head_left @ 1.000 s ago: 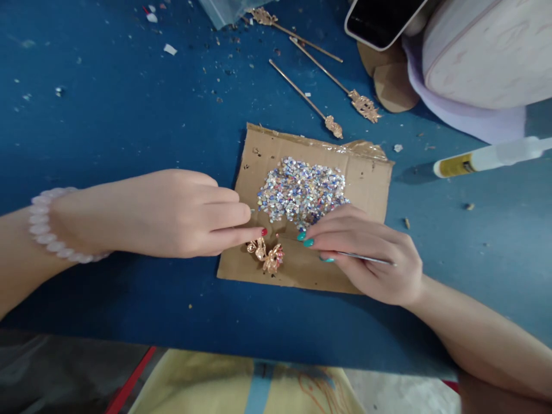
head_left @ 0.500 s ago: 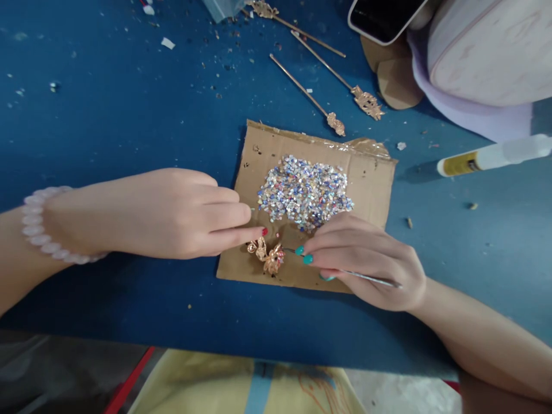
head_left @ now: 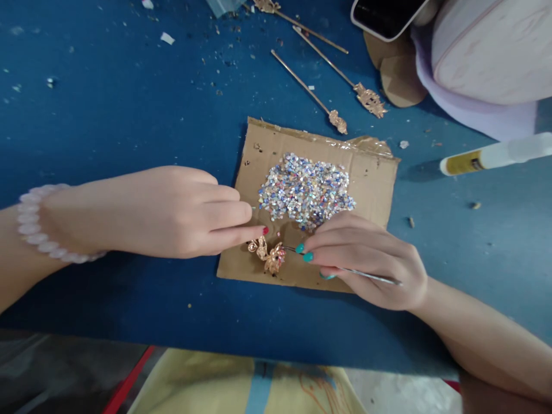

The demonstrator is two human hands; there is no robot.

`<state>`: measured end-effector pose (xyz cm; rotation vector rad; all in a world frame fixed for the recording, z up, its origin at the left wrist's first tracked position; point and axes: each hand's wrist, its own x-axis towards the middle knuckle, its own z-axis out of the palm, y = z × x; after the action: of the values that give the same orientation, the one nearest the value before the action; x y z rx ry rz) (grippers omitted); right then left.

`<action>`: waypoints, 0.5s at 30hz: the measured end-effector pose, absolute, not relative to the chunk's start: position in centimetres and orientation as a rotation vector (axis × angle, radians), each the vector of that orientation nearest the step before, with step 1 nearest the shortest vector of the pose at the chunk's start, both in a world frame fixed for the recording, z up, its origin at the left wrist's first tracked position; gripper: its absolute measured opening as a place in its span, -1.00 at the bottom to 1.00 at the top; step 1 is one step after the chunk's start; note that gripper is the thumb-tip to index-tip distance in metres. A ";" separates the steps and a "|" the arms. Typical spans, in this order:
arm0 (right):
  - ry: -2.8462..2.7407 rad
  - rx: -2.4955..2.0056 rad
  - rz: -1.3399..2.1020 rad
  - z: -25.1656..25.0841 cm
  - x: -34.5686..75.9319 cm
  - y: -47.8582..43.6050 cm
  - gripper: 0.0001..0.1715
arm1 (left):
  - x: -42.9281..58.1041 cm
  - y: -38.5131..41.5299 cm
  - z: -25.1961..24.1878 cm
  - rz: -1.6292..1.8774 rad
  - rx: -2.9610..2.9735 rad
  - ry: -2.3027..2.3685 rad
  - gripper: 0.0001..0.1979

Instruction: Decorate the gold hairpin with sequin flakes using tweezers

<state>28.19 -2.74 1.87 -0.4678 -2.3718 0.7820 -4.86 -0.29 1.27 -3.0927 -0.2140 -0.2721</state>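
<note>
A gold-coloured flower ornament [head_left: 275, 259] lies on the lower left of a cardboard sheet [head_left: 371, 184]. My left hand [head_left: 172, 213] is at its upper left, index finger stretched toward it and the other fingers curled; what they hold, if anything, is hidden. Between the closed fingers of my right hand [head_left: 371, 259] is a thin metal tool [head_left: 371, 277], its tip at the ornament's right side, by some pink stones. Above the ornament on the cardboard spreads a pile of small shiny stones [head_left: 306, 190], mostly white and blue.
Gold hairpins [head_left: 338, 122] lie behind the cardboard on the blue table [head_left: 107, 115]. At the right is a glue bottle [head_left: 495, 155]. A phone [head_left: 383, 17], cardboard pieces [head_left: 401, 80] and a pale round object [head_left: 495, 52] stand at the back right.
The camera view has shifted very slightly. Both hands, the tool and the ornament look almost the same as before.
</note>
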 end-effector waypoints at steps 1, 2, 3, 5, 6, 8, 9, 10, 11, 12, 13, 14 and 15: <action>-2.372 -0.470 0.783 1.9 28.2 -2.7 -0.79 | -4.8 -0.3 1.3 -0.283 -3.075 -0.201 -0.53; -2.372 -0.476 0.784 1.9 28.2 -2.8 -0.79 | -4.8 -0.3 1.4 -0.285 -3.074 -0.198 -0.54; -2.372 -0.478 0.785 1.9 28.2 -2.8 -0.78 | -4.8 -0.3 1.4 -0.280 -3.085 -0.203 -0.54; -2.372 -0.479 0.785 1.9 28.3 -2.8 -0.78 | -4.8 -0.3 1.4 -0.264 -3.107 -0.219 -0.53; -2.373 -0.478 0.785 1.9 28.3 -2.8 -0.78 | -4.8 -0.3 1.4 -0.255 -3.112 -0.222 -0.52; -2.372 -0.476 0.783 1.9 28.3 -2.8 -0.80 | -4.9 -0.3 1.3 -0.243 -3.113 -0.231 -0.49; -2.372 -0.477 0.783 1.9 28.4 -2.8 -0.80 | -4.9 -0.3 1.3 -0.244 -3.115 -0.238 -0.49; -2.373 -0.478 0.784 1.9 28.4 -2.7 -0.81 | -4.9 -0.3 1.3 -0.251 -3.121 -0.245 -0.49; -2.372 -0.479 0.783 1.9 28.4 -2.7 -0.81 | -4.9 -0.3 1.3 -0.258 -3.131 -0.253 -0.50; -2.372 -0.480 0.784 1.9 28.4 -2.7 -0.81 | -5.0 -0.3 1.2 -0.264 -3.140 -0.259 -0.50; -2.372 -0.481 0.786 1.9 28.5 -2.7 -0.81 | -5.0 -0.3 1.2 -0.267 -3.148 -0.262 -0.51; -2.371 -0.479 0.787 1.9 28.5 -2.7 -0.81 | -5.0 -0.3 1.2 -0.264 -3.151 -0.264 -0.51; -2.371 -0.476 0.790 1.9 28.6 -2.7 -0.82 | -4.9 -0.3 1.2 -0.256 -3.147 -0.263 -0.50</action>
<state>28.56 -2.74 1.86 -0.4755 -2.3706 0.7897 -4.95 -0.26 1.15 -3.1469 -0.2632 -0.2558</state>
